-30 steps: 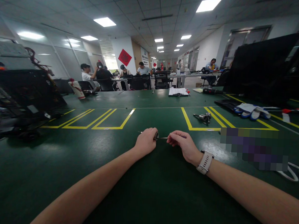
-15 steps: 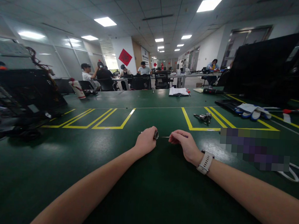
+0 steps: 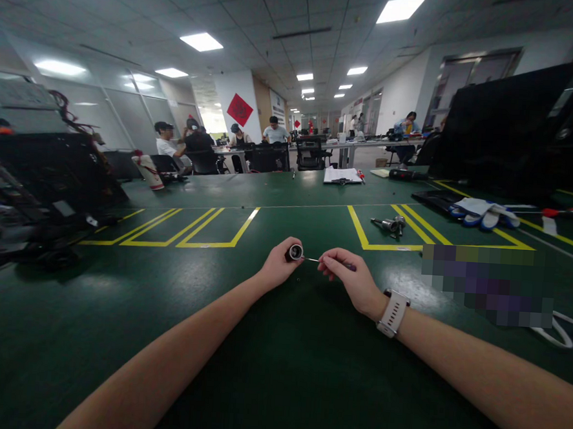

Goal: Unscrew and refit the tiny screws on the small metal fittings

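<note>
Holding dark hollow part (image 3: 294, 252) wrapped in left grip (image 3: 278, 264). Pinching thin tool (image 3: 311, 260) in right grip (image 3: 344, 271), right of part, with tip near part's rim. Since earlier frame, turned part's mouth into fuller view.

Open passage: the counter (image 3: 300, 218) beyond the left hand (image 3: 277, 266) and right hand (image 3: 345, 270), between two yellow tape layouts (image 3: 245, 227). Obstructions: a thin tool shaft (image 3: 311, 260) across the inter-hand gap; metal fittings (image 3: 389, 226) and gloves (image 3: 483, 211), right; dark equipment (image 3: 61, 168), far left.
</note>
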`<state>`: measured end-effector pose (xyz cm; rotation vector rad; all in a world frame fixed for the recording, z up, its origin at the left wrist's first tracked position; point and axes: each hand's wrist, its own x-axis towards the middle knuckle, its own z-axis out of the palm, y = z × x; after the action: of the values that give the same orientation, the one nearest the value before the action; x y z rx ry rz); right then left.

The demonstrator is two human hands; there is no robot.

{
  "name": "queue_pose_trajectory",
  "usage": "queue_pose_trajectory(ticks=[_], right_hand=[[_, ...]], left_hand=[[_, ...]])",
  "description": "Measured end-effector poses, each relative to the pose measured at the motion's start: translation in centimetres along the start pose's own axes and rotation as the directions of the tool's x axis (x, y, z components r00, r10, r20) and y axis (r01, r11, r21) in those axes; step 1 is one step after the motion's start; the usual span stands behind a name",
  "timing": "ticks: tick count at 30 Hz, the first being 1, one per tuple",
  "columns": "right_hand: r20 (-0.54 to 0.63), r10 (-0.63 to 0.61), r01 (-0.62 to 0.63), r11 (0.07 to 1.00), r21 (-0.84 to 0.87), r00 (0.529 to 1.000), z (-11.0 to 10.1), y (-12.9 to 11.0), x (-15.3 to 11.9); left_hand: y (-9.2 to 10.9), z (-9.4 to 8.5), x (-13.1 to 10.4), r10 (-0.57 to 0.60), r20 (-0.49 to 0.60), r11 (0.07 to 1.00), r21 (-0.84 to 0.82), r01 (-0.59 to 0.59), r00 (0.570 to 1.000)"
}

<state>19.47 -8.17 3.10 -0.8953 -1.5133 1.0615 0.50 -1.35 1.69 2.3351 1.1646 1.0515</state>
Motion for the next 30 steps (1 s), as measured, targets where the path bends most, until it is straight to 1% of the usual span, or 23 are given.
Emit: queue_pose_trajectory(ticks=[4,9,11,14,18,21,24,27,30], right_hand=[[0.023,-0.074,0.075,0.992,-0.1,0.997,0.2,0.2,-0.2],[0.0,-0.181,0.177,0.962,-0.207,0.984,0.2,-0.1,-0.5],[0.023,-0.219,0.218,0.943,-0.253,0.975,0.2,-0.2,-0.6],[0.088,-0.264,0.278,0.906,-0.32,0.96,0.5,-0.2,-0.6],[0.138,-0.298,0.328,0.861,-0.388,0.945,0.9,0.0,-0.5],[0.131,-0.3,0.327,0.847,-0.418,0.945,1.1,0.1,-0.6],[0.119,-0.281,0.305,0.855,-0.42,0.952,1.2,0.1,-0.6],[0.109,-0.237,0.261,0.883,-0.39,0.965,1.2,0.0,-0.5],[0.116,-0.162,0.192,0.925,-0.327,0.98,0.9,0.0,-0.4]], left_hand=[[0.1,0.0,0.0,0.003,-0.002,1.0,-0.009,-0.003,1.0],[-0.1,0.1,0.0,-0.038,-0.011,0.999,0.008,0.038,0.999],[-0.1,0.1,0.0,-0.045,-0.005,0.999,0.02,0.045,0.999],[0.2,0.0,-0.1,-0.038,0.019,0.999,0.038,0.037,0.999],[0.8,-0.1,-0.1,-0.013,0.046,0.998,0.061,0.01,0.999],[1.0,-0.1,-0.2,-0.003,0.054,0.997,0.078,-0.001,0.999],[1.0,-0.2,-0.2,0.001,0.053,0.996,0.093,-0.006,0.999],[0.8,-0.1,-0.2,0.004,0.052,0.995,0.1,-0.009,0.999],[0.6,0.0,-0.2,0.001,0.047,0.995,0.095,-0.005,0.999]])
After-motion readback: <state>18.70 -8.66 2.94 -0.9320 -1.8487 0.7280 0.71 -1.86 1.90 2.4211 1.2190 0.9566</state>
